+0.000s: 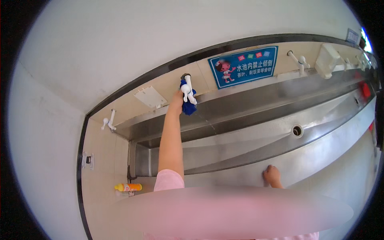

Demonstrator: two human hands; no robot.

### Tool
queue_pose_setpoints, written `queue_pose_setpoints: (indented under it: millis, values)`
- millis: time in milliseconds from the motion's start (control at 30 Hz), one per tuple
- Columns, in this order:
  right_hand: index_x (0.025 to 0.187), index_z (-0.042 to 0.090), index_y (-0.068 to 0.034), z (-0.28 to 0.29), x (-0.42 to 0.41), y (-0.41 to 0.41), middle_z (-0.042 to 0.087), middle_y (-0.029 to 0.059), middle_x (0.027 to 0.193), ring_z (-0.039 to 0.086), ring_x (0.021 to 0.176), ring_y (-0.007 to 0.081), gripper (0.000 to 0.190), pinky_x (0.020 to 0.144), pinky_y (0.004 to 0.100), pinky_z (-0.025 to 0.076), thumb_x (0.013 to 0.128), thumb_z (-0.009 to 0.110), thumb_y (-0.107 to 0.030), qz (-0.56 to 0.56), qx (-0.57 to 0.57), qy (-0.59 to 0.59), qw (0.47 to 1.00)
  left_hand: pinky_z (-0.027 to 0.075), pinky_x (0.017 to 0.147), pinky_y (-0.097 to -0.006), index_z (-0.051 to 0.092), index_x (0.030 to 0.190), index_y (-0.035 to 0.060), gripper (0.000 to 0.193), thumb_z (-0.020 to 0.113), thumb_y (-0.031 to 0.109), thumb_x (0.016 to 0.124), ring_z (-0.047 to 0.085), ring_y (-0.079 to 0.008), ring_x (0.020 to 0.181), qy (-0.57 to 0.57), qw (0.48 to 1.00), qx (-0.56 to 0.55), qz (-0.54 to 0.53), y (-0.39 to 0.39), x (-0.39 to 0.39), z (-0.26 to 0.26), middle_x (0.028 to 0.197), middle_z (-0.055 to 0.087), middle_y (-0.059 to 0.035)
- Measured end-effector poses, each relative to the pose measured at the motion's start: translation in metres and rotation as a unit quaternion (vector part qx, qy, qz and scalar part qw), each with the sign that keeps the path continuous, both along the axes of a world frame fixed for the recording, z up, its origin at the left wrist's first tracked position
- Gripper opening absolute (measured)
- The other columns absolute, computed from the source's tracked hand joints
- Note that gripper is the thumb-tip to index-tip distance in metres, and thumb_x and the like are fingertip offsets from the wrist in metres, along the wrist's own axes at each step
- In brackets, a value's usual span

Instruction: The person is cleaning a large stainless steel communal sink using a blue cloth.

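Observation:
My left hand [178,101] reaches far forward to a white wall tap [187,90]. It grips a dark blue cloth [189,108], which is bunched behind and below the tap and partly hidden by it. The fingers are mostly hidden behind the tap and cloth. Under the tap, a few faint bright streaks, perhaps water, cross the back wall of a long stainless steel trough sink [240,147]. With its fingers curled in and nothing visible in them, my right hand [272,175] rests on the sink's broad front rim.
More white taps jut from the tiled wall, one at left [108,120] and one at right [301,61]. A soap dispenser [327,61] and a blue sign with writing [244,66] are mounted there. An orange bottle with a yellow cap [129,187] stands at left. The sink has a round drain [297,131].

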State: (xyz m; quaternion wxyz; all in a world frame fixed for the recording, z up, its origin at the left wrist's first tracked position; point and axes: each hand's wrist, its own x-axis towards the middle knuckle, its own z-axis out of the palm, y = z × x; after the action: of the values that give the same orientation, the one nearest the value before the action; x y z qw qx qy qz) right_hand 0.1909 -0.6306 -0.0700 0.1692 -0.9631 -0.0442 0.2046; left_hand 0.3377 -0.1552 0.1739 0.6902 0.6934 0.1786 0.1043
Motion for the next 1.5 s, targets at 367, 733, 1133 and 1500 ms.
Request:
queue_pose_setpoints:
  millis: [367,733,1133,1500]
  values:
    - [0.097,0.056,0.000,0.010,0.004,0.004,0.062,0.0208,0.095,0.060,0.091,0.0349,0.035,0.079,0.0435,0.048,0.072,0.057,-0.025,-0.002,-0.032,0.044,0.999,0.042,0.091,-0.0368,0.048,0.120,0.0032,0.042,0.045,0.036,0.093,0.053,-0.0191,0.105,-0.034,0.987,-0.155,-0.021,0.020,-0.028,0.030,0.114,0.056,-0.0091]
    - [0.090,0.057,-0.002,0.000,0.000,0.004,0.063,0.0178,0.087,0.061,0.085,0.0330,0.028,0.076,0.0435,0.049,0.073,0.053,-0.024,-0.006,-0.042,-0.001,0.999,0.044,0.074,-0.0291,0.059,0.100,-0.0016,0.050,0.056,0.046,0.084,0.056,-0.0158,0.083,0.046,0.992,0.114,-0.019,0.013,0.021,0.026,0.087,0.061,-0.0086]
    - [0.094,0.055,-0.002,0.011,-0.001,0.004,0.061,0.0203,0.093,0.059,0.089,0.0353,0.029,0.075,0.0448,0.048,0.074,0.055,-0.024,-0.016,-0.034,0.016,0.999,0.047,0.067,-0.0341,0.061,0.087,-0.0038,0.061,0.063,0.055,0.072,0.062,-0.0238,0.074,0.098,0.861,0.496,-0.048,-0.025,-0.050,0.101,0.078,0.063,-0.0167]
    - [0.097,0.056,-0.001,0.008,0.002,0.002,0.062,0.0203,0.093,0.060,0.089,0.0356,0.033,0.078,0.0437,0.048,0.073,0.054,-0.023,-0.005,-0.025,0.016,1.000,0.046,0.066,-0.0315,0.061,0.092,-0.0032,0.050,0.058,0.045,0.081,0.060,-0.0197,0.072,0.126,0.878,0.440,-0.139,-0.014,-0.051,0.098,0.081,0.063,-0.0113]
